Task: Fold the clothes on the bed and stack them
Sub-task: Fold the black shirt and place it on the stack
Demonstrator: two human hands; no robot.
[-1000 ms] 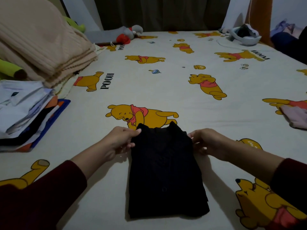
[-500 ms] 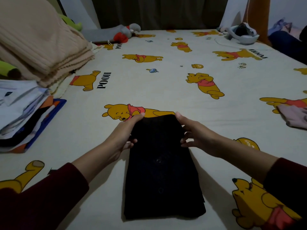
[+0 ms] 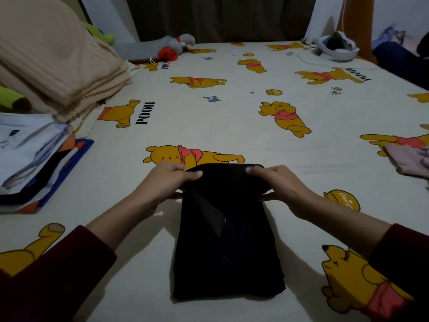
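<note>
The person wears a long-sleeved top in dark maroon. The left sleeve (image 3: 46, 273) ends partway along the forearm, leaving the wrist and left hand (image 3: 167, 182) bare. The right sleeve (image 3: 404, 259) likewise stops short of the bare right hand (image 3: 278, 184).

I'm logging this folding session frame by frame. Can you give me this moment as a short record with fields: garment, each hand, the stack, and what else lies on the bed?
garment: black shirt, flat on the bed sheet, its far end lifted
left hand: left hand grips the far left corner
right hand: right hand grips the far right corner
stack: folded clothes at the left edge
other: beige blanket behind the stack; pink garment at the right edge; plush toy at the far end
</note>
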